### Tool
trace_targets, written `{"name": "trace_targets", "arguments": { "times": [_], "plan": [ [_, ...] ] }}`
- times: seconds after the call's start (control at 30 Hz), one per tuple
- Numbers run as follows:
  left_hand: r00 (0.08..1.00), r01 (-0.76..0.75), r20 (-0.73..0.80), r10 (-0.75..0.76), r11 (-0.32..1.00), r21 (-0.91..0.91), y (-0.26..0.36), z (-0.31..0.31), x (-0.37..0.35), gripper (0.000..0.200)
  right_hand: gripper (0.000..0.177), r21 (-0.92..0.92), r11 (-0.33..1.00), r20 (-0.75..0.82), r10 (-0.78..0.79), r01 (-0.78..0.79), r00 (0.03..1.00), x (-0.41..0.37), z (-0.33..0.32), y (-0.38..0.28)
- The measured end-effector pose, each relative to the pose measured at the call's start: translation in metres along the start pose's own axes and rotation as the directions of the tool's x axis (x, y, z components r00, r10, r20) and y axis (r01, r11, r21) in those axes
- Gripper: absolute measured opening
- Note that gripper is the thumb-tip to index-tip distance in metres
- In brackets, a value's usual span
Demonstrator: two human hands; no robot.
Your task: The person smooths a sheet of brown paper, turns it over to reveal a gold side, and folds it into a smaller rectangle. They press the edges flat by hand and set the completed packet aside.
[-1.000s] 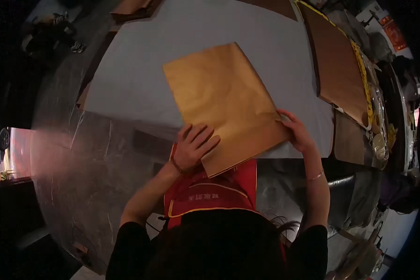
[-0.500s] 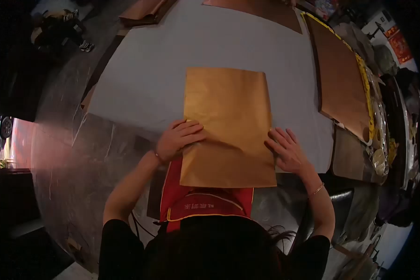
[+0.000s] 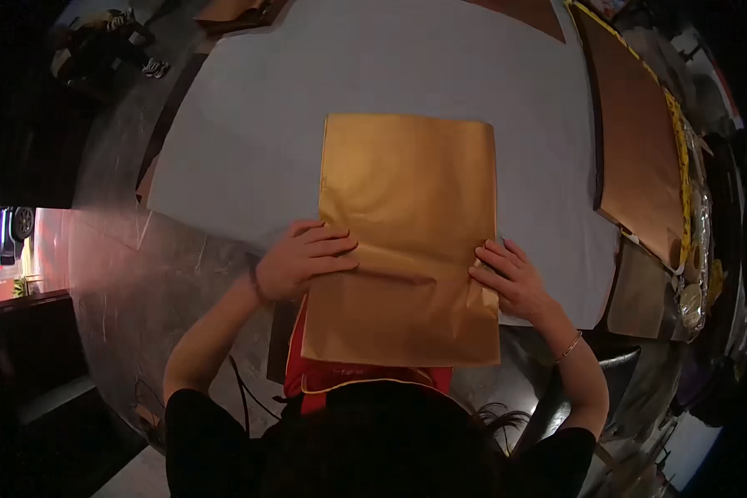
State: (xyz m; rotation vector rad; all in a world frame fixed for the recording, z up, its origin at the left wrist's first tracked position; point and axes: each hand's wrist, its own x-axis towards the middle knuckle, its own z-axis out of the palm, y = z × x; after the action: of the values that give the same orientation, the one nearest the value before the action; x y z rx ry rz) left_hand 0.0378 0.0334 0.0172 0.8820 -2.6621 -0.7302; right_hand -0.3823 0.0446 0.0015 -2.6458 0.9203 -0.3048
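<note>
A rectangular gold-brown paper sheet (image 3: pixel 407 183) lies over the near edge of the table, its lower part hanging out above my red apron (image 3: pixel 295 353). A second edge shows along its left side, and a crease runs across its lower half. My left hand (image 3: pixel 307 261) grips the left edge with fingers on top and the thumb hidden underneath. On the opposite edge my right hand (image 3: pixel 506 278) holds the paper, its fingers bent over the side where the surface buckles.
Pale grey covering spreads across the table (image 3: pixel 249 108). Brown sheets (image 3: pixel 639 158) with yellow-edged material lie at the right, and a folded brown piece (image 3: pixel 236 12) is at the far left corner. A person (image 3: pixel 108 54) sits beyond the floor at upper left.
The paper has come closer to my body, and its lower edge sits further over the apron. My right hand's fingers now overlap the paper's right edge more.
</note>
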Motion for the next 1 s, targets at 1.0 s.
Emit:
{"name": "trace_targets", "arguments": {
  "times": [1.0],
  "plan": [
    [0.572,0.593,-0.052,-0.819,0.456,-0.664,-0.012,-0.018,0.053,0.06,0.019,0.636,0.552,-0.142,0.77,-0.539,0.622,0.074,-0.006,-0.008]
  ]
}}
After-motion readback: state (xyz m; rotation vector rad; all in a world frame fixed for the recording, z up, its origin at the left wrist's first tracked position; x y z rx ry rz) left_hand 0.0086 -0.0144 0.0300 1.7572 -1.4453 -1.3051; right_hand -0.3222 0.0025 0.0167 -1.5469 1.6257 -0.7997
